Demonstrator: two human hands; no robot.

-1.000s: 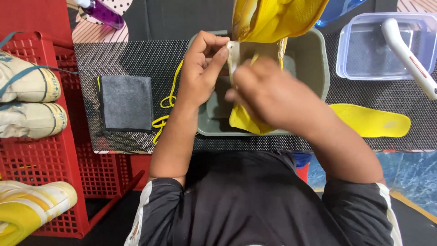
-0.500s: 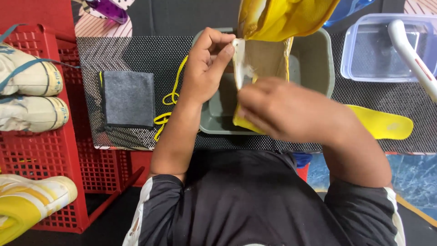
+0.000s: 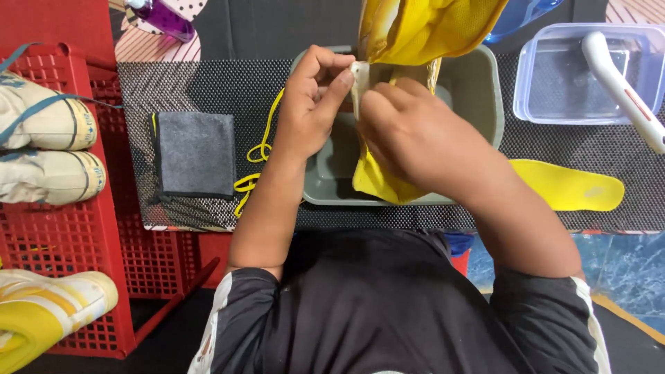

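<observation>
A yellow shoe (image 3: pixel 422 31) hangs over a grey-green tub (image 3: pixel 478 97) in the middle of the black mesh mat. My left hand (image 3: pixel 315 104) pinches a pale edge of the shoe between thumb and fingers. Beside it, my right hand (image 3: pixel 415 138) grips the same shoe from the right, its fingers curled over the material. The lower yellow part of the shoe (image 3: pixel 377 183) drapes over the tub's near rim. What lies inside the tub under my hands is hidden.
A yellow insole (image 3: pixel 571 187) lies right of the tub, yellow laces (image 3: pixel 260 149) left of it, then a dark grey cloth (image 3: pixel 195 154). A clear plastic box (image 3: pixel 554 76) with a white-handled tool (image 3: pixel 620 86) stands back right. Red crates (image 3: pixel 66 228) at left hold several shoes.
My right hand has moved up along the shoe, closer to my left hand. The view has shifted slightly; the shoe stays over the tub.
</observation>
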